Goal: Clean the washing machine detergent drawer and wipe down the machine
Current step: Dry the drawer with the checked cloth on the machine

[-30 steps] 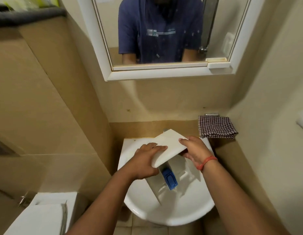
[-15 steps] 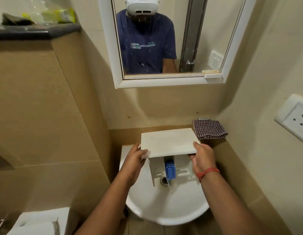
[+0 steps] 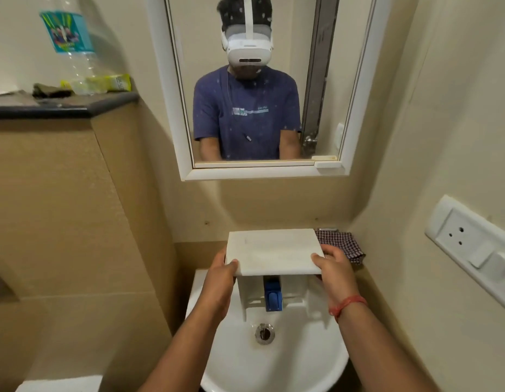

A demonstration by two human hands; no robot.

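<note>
The white sink (image 3: 274,372) is seen with a metal drain (image 3: 264,333) at its bottom; nothing lies in the basin. The detergent drawer (image 3: 274,254) is held above the sink's back part, its wide white front panel facing up and its long axis running left to right. Beneath the panel, white compartments and a blue insert (image 3: 273,295) hang downward. The panel's left end is gripped by the left hand (image 3: 221,274), the right end by the right hand (image 3: 331,268). A checked cloth (image 3: 340,244) is draped just beyond.
</note>
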